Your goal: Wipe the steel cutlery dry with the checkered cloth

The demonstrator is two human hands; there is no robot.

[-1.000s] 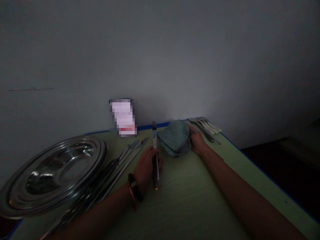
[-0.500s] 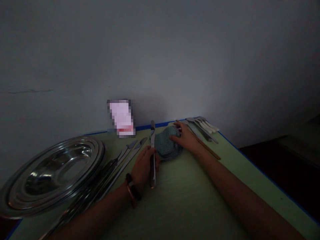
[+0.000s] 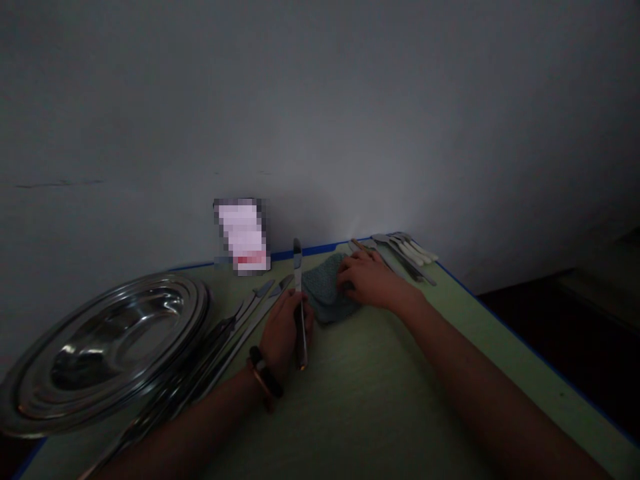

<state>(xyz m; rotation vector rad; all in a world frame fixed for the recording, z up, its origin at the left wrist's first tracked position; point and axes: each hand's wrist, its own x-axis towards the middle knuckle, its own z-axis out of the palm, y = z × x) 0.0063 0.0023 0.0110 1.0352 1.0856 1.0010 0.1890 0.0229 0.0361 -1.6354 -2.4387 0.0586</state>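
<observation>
Head view: the right hand [image 3: 367, 280] is newly laid over a grey-green woven cloth [image 3: 323, 283] on the pale-green table [image 3: 380, 393], grip unclear, leaving bare the slim silver metal knife's blade [image 3: 297, 257], clasped below in the left hand [image 3: 284, 325].

Greens and silver.
Fine-textured grey-green cloth [image 3: 323, 288] under the right hand [image 3: 369, 280]; silver table knife [image 3: 298, 275] in the left hand [image 3: 281, 323]; white cutlery handles [image 3: 419, 253] beyond the right hand; blue-edged pale-green tabletop [image 3: 350, 400] beneath both.
</observation>
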